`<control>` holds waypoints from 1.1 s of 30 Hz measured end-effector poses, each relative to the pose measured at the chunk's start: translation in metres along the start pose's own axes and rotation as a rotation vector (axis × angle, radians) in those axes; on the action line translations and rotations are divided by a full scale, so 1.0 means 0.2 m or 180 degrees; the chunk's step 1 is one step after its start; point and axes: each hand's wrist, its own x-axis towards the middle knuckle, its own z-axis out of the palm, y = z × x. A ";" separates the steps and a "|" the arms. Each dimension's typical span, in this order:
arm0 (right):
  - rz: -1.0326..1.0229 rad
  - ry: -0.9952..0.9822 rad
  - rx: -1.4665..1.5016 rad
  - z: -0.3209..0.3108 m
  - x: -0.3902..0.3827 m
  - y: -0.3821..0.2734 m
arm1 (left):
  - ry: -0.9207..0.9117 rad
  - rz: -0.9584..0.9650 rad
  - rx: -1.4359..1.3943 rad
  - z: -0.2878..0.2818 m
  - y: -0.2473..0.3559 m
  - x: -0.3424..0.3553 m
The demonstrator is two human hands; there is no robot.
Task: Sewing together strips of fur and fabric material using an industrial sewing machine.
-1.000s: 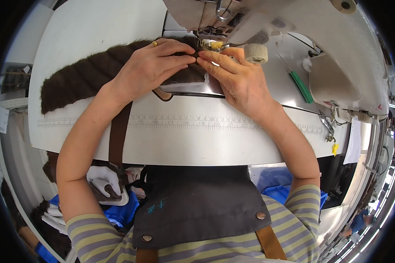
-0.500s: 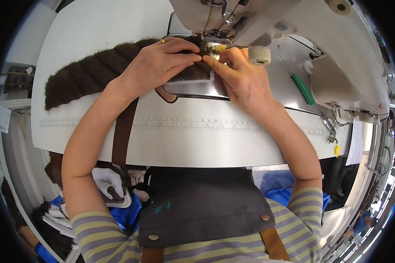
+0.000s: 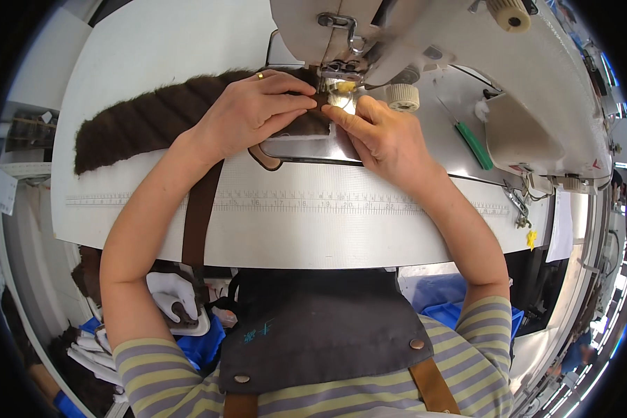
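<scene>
A long strip of dark brown fur lies across the white table and runs under the head of a sewing machine. My left hand, with a ring on one finger, presses flat on the fur right beside the presser foot. My right hand rests on the metal plate in front of the needle, its fingertips pinching the fur's edge where it meets my left fingertips. A brown leather strap comes out from under my left forearm and hangs over the table's front edge.
A green-handled tool lies on the machine bed to the right, near a cream knob. A printed ruler runs along the table's front. Below the table sit white and blue cloth pieces. I wear a dark apron.
The view has shifted slightly, so the table and machine sit lower in the picture. Both hands stay at the presser foot holding the fur; the fur strip looks fed a little further in.
</scene>
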 end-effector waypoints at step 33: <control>0.1194 0.0030 0.0697 -0.21 -0.29 -0.10 | -0.0394 -0.2951 0.0806 -0.64 -0.35 -0.36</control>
